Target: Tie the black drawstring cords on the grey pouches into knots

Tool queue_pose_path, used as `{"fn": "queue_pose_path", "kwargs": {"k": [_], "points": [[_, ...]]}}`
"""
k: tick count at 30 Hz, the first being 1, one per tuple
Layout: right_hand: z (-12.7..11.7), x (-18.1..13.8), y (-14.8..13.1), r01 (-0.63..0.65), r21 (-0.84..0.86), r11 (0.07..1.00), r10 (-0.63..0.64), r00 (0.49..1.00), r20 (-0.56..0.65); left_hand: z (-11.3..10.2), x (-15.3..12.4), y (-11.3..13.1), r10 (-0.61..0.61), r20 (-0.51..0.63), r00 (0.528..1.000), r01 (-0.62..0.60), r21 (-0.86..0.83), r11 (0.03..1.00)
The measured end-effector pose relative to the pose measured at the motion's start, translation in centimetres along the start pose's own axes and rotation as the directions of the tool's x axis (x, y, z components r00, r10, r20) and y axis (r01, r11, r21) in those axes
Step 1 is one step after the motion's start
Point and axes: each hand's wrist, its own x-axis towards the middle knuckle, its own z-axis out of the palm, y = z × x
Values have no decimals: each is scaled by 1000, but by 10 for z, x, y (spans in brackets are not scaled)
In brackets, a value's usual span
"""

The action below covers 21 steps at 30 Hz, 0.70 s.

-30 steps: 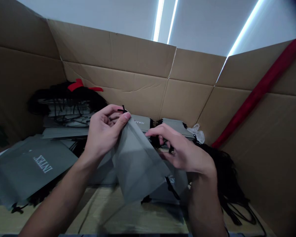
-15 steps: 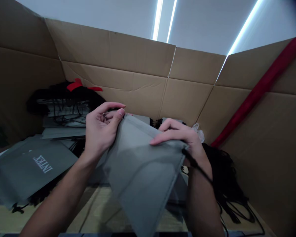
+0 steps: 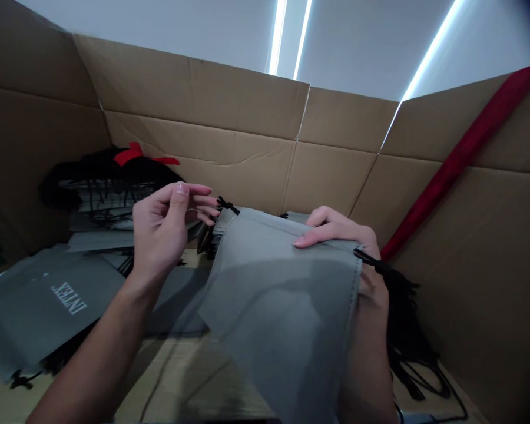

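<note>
- Keep your right hand (image 3: 340, 241) clamped on the gray bag's (image 3: 282, 288) top hem.
- Pinch the black cord (image 3: 225, 204) firmly; your left hand's (image 3: 168, 229) fingers sit loosely together.

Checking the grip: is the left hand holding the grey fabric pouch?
No, only the right hand grips the grey fabric pouch; the left hand is apart.

Flat grey INTEX bags (image 3: 48, 300) lie left, black cords (image 3: 410, 347) right, inside cardboard walls (image 3: 247, 118).
</note>
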Motion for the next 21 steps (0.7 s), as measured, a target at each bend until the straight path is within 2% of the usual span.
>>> {"fn": "queue_pose_path", "kwargs": {"k": [3, 4, 6, 9, 12, 13, 15, 17, 18, 20, 21], "points": [[4, 1, -3, -17, -32, 999, 17, 1000, 10, -3, -5, 10, 108, -31, 994, -101, 183, 978], [8, 2, -3, -8, -48, 999, 9, 1000, 22, -1, -10, 18, 137, -6, 991, -132, 234, 963], [18, 4, -1, 15, -107, 994, -7, 998, 70, 7, -21, 34, 141, 118, 983, -168, 266, 949], [34, 6, 4, 70, -259, 963, -36, 990, 134, 16, -35, 53, 69, 376, 924, -173, 251, 952], [46, 7, 9, 137, -420, 897, -57, 979, 198, 16, -39, 58, 56, 495, 867, -186, 217, 958], [49, 8, 10, 133, -463, 876, -40, 978, 206, 14, -39, 58, 54, 490, 870, -187, 227, 956], [54, 8, 11, 74, -549, 832, 25, 985, 170, 9, -37, 58, 77, 401, 913, -219, 322, 921], [60, 7, 11, -12, -643, 765, 75, 995, 71, 5, -38, 59, 179, 262, 948, -290, 485, 825], [63, 7, 11, -52, -688, 724, 76, 997, 4, 5, -40, 60, 245, 225, 943, -330, 543, 772], [71, 6, 8, -93, -762, 640, 22, 994, -103, 9, -46, 61, 265, 259, 929, -368, 573, 732], [76, 6, 7, -88, -793, 603, -22, 992, -126, 13, -49, 61, 218, 309, 926, -359, 540, 761]]}}
